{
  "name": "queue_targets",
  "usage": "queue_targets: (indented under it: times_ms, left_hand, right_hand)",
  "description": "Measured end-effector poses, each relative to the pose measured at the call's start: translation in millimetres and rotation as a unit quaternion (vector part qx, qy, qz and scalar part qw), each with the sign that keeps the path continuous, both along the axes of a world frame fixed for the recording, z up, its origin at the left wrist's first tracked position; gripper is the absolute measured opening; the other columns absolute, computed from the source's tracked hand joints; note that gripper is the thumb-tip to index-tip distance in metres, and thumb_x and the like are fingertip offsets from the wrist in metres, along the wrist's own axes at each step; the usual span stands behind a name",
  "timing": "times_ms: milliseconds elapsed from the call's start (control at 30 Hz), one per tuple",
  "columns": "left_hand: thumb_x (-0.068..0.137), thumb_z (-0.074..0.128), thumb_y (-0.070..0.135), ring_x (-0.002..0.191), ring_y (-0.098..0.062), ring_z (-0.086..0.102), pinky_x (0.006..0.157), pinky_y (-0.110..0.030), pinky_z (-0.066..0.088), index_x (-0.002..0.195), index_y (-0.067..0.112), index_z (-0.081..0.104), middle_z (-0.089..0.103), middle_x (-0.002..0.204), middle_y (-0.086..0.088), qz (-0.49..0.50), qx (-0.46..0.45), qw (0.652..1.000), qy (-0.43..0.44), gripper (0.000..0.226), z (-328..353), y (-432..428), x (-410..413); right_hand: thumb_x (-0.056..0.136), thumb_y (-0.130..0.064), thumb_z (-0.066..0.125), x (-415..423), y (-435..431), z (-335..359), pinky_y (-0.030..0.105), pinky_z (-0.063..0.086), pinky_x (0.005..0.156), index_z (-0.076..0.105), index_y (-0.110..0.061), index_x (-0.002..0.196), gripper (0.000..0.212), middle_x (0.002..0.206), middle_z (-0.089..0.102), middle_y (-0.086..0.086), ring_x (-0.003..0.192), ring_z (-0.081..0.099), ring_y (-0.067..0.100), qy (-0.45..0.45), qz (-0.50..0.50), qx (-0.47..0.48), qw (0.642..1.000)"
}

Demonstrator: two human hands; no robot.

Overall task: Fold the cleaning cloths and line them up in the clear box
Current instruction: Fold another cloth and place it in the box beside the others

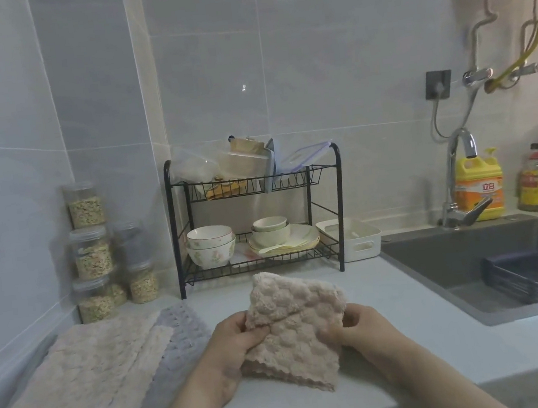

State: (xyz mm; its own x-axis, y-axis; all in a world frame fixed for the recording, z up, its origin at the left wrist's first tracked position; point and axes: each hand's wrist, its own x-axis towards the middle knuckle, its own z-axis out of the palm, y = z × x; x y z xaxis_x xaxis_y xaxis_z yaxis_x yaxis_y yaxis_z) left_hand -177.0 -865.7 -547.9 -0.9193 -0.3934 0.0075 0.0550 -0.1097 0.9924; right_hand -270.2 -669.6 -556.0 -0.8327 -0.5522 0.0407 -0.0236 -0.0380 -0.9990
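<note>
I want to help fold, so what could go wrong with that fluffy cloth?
The beige cloth is only half folded, pinched by the left hand and right hand; a loosened grip could undo the fold. The sink sits close on the right, so a dropped cloth might land there.

A single wide-angle head view looks forward and down from the countertop (415, 294) front edge, close above it, facing the tiled back wall (312, 64), dish rack (291, 179) centred, sink (451, 260) at right
</note>
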Motion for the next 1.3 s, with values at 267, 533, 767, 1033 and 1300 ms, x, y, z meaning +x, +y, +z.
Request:
queue_targets:
  times_ms: [267, 533, 767, 1033, 1300]
  left_hand:
    - [0.083, 0.064, 0.006, 0.086, -0.030, 0.070, 0.081, -0.036, 0.051, 0.099, -0.005, 0.066, 0.072, 0.096, -0.022, -0.017, -0.066, 0.997, -0.029, 0.020, 4.0, 9.7, 4.4]
    - [0.082, 0.056, -0.009, 0.082, -0.030, 0.070, 0.077, -0.037, 0.051, 0.095, 0.007, 0.071, 0.074, 0.091, -0.018, -0.008, -0.034, 0.999, -0.022, 0.025, 5.5, 7.3, 1.5]
    - [0.078, 0.038, -0.023, 0.066, -0.026, 0.069, 0.052, -0.029, 0.055, 0.081, 0.007, 0.073, 0.073, 0.080, -0.016, -0.018, -0.017, 1.000, -0.003, 0.046, 4.5, 7.5, -1.2]
    - [0.083, 0.048, -0.015, 0.077, -0.028, 0.067, 0.071, -0.035, 0.051, 0.078, 0.009, 0.075, 0.073, 0.086, -0.019, -0.017, -0.026, 0.999, 0.009, 0.037, -1.0, 3.8, -3.5]
    - [0.081, 0.043, -0.022, 0.056, -0.024, 0.064, 0.042, -0.024, 0.047, 0.080, 0.003, 0.072, 0.071, 0.080, -0.021, -0.019, 0.008, 1.000, 0.009, 0.038, 1.0, 3.8, -1.2]
  right_hand:
    - [0.093, 0.002, 0.052, -0.7, 6.8, 2.6, 0.056, 0.046, 0.098, 0.064, -0.002, 0.112, 0.022, 0.107, 0.070, 0.023, 0.106, 0.062, 0.044, -0.016, -0.001, -0.053, 0.998]
    - [0.072, 0.010, 0.055, -5.2, 7.7, 0.8, 0.047, 0.048, 0.085, 0.066, -0.003, 0.110, 0.042, 0.107, 0.066, 0.032, 0.091, 0.064, 0.040, -0.019, 0.021, -0.089, 0.996]
    - [0.077, 0.026, 0.041, -8.6, 9.1, 0.9, 0.035, 0.057, 0.067, 0.066, 0.007, 0.108, 0.043, 0.103, 0.067, 0.031, 0.089, 0.067, 0.037, -0.024, 0.039, -0.118, 0.992]
    - [0.082, 0.016, 0.049, -6.2, 6.5, 1.4, 0.032, 0.055, 0.066, 0.067, 0.004, 0.104, 0.031, 0.103, 0.068, 0.030, 0.085, 0.066, 0.032, -0.017, 0.022, -0.067, 0.997]
    - [0.076, 0.026, 0.041, -8.3, 7.3, -0.1, 0.033, 0.056, 0.066, 0.066, 0.008, 0.105, 0.042, 0.101, 0.069, 0.029, 0.086, 0.067, 0.035, -0.026, 0.023, -0.099, 0.994]
